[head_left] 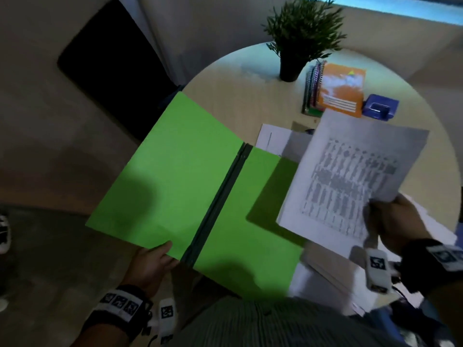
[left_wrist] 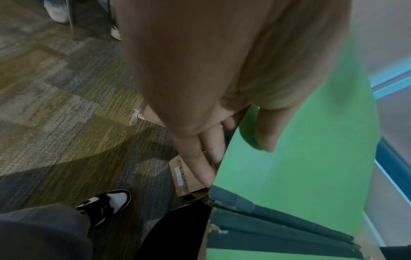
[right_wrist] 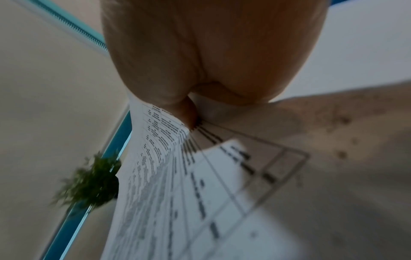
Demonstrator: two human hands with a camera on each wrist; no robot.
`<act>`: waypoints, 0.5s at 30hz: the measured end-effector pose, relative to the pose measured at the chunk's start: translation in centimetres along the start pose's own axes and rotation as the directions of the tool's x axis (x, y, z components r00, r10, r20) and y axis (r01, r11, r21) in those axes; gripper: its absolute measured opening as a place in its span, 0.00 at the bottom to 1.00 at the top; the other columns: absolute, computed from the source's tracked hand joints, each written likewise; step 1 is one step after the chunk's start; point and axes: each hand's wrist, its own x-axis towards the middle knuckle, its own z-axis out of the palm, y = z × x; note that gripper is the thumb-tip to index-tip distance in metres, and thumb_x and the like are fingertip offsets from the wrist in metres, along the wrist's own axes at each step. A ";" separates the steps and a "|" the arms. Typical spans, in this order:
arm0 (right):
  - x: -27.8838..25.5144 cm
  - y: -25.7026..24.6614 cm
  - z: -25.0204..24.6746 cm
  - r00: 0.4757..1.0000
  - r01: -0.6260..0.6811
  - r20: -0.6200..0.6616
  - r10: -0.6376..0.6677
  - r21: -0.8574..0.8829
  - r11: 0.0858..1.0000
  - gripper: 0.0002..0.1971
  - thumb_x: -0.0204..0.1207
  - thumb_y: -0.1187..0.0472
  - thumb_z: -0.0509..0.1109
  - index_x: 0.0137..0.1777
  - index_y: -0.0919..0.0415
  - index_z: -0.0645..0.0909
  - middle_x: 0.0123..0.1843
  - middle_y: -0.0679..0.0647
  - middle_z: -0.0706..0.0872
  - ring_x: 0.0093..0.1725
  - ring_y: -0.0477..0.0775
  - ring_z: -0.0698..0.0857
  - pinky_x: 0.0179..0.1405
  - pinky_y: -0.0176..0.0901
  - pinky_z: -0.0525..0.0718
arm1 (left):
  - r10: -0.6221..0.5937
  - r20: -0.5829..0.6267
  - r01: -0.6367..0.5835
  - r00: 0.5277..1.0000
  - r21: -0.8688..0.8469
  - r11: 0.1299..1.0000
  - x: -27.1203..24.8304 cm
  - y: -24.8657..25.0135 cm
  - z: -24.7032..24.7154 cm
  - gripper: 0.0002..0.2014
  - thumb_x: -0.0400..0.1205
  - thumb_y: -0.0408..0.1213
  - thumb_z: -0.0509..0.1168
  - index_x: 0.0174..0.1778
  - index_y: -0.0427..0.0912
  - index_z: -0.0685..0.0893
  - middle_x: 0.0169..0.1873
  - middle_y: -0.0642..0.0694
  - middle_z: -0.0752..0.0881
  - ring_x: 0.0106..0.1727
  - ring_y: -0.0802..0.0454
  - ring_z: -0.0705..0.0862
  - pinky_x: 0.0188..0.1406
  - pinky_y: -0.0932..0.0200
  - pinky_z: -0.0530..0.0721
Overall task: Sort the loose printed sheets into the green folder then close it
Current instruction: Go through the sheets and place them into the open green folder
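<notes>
Your left hand [head_left: 152, 261] grips the near edge of the folder [head_left: 175, 171], thumb [left_wrist: 270, 130] flat on the green inside, fingers [left_wrist: 200, 158] tucked underneath. The folder lies spread wide open, dark spine [head_left: 220, 199] running down the middle, its left flap hanging out past the tabletop [head_left: 250, 101] rim. Your right hand [head_left: 393, 221] pinches a printed sheet [head_left: 350, 181] by its near corner, thumb on top, and the sheet floats tilted above the folder's right flap, throwing a shadow on the green. More sheets [head_left: 273, 139] lie on the tabletop beyond that flap, others under your right wrist. Further back stand a plant [head_left: 300, 33], a notebook stack [head_left: 335, 88] and a blue punch [head_left: 380, 106].
</notes>
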 end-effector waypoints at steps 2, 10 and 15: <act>-0.1 0.6 2.4 0.992 0.011 0.127 -0.011 -0.003 1.000 0.10 0.83 0.74 0.60 0.61 0.72 0.79 0.34 0.67 0.80 0.26 0.60 0.77 0.27 0.48 0.76 | -0.006 0.004 0.006 1.000 0.017 1.000 0.0 0.1 0.4 0.23 0.87 0.20 0.57 0.79 0.25 0.65 0.70 0.24 0.75 0.69 0.31 0.79 0.73 0.37 0.78; -1.2 5.8 10.6 0.944 -0.058 0.328 0.041 0.042 0.997 0.15 0.76 0.81 0.56 0.57 0.75 0.79 0.32 0.69 0.83 0.29 0.62 0.83 0.33 0.57 0.84 | -0.006 0.033 0.002 0.999 0.125 0.992 -1.1 -0.2 0.4 0.06 0.85 0.25 0.64 0.51 0.23 0.83 0.26 0.35 0.85 0.32 0.46 0.90 0.39 0.57 0.91; -1.1 7.1 11.2 0.924 -0.044 0.381 0.036 0.012 0.999 0.15 0.77 0.80 0.59 0.58 0.69 0.81 0.43 0.69 0.90 0.37 0.67 0.90 0.34 0.58 0.90 | 0.055 0.234 -0.159 0.971 0.454 0.877 -0.2 -2.9 -3.0 0.19 0.81 0.20 0.68 0.56 0.48 0.92 0.58 0.32 0.89 0.48 0.56 0.92 0.50 0.63 0.89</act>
